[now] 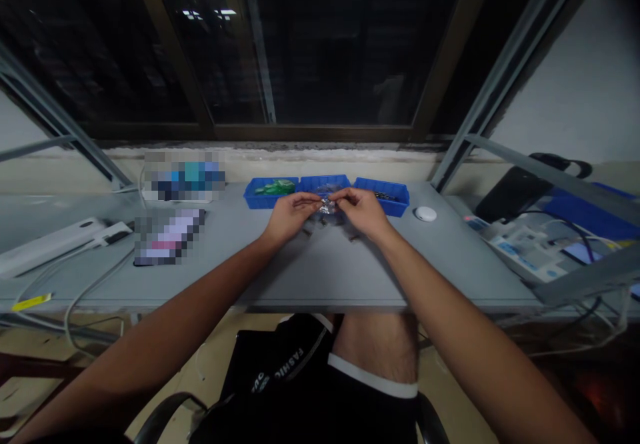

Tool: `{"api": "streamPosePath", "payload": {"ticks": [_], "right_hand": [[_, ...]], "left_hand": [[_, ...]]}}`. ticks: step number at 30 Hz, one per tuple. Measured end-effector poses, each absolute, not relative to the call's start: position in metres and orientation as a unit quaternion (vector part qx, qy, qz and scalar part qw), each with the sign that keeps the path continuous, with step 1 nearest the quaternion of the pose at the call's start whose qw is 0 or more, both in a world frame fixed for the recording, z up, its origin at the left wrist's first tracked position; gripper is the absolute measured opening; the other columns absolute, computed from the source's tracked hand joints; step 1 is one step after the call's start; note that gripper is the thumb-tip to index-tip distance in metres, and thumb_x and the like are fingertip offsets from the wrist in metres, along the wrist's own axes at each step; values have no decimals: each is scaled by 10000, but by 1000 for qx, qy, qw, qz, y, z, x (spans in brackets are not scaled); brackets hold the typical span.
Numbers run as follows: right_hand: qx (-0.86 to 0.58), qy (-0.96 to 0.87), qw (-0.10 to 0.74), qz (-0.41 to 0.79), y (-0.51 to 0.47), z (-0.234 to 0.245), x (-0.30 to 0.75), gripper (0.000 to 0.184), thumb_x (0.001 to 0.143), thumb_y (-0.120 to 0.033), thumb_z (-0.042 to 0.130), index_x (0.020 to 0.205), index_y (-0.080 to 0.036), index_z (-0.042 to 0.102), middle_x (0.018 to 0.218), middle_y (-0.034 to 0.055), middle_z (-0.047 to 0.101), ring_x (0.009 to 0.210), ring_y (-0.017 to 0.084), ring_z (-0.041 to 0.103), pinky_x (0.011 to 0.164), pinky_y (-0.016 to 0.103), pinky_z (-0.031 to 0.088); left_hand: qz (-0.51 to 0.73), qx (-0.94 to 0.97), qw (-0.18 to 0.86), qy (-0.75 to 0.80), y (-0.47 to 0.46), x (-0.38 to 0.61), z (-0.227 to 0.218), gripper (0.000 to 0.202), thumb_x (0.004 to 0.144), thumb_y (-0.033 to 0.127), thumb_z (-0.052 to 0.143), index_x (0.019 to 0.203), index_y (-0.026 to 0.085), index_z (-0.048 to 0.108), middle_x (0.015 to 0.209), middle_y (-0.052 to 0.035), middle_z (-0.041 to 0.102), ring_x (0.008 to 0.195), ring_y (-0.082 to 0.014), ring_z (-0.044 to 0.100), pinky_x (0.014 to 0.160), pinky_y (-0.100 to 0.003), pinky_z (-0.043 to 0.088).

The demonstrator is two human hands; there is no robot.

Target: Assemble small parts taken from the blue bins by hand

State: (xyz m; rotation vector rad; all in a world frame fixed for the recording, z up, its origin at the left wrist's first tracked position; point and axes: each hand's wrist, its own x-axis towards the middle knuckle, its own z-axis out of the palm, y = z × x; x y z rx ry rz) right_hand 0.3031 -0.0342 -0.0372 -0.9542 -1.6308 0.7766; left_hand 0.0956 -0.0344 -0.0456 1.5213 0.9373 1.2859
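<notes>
My left hand (295, 215) and my right hand (361, 209) meet over the grey table, fingers closed in a pinch on either side of a small, shiny clear plastic bag (327, 207). What lies inside the bag is too small and blurred to make out. Just behind my hands is the middle blue bin (325, 181), with clear, crinkled material in it. A blue bin (249, 197) to its left holds green packets (275, 187). The right blue bin (404, 209) contains small dark metal pieces (385, 196), partly hidden by my right hand.
A round white object (425, 214) sits right of the bins. A phone-like device (170, 237), a white power strip (50, 245) and cables are at left. Boxes and electronics (525, 247) crowd the right side beside a metal frame (500, 64). A window stands behind.
</notes>
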Motion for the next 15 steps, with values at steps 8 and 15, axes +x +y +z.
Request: {"api": "streamPosePath", "payload": {"ticks": [8, 15], "right_hand": [[-356, -671, 519, 393, -45, -29, 299, 159, 842, -296, 707, 959, -199, 753, 985, 43, 787, 920, 186, 723, 927, 349, 574], [-304, -605, 527, 514, -49, -25, 296, 309, 822, -458, 793, 1011, -218, 746, 1047, 40, 783, 973, 191, 739, 989, 378, 592]], "left_hand": [[497, 661, 390, 406, -45, 97, -38, 492, 798, 595, 810, 1067, 182, 810, 1093, -100, 808, 1052, -288, 753, 975, -401, 587], [500, 629, 449, 392, -43, 95, -36, 541, 728, 550, 881, 1078, 153, 766, 1127, -134, 797, 1096, -298, 745, 1009, -423, 572]]}}
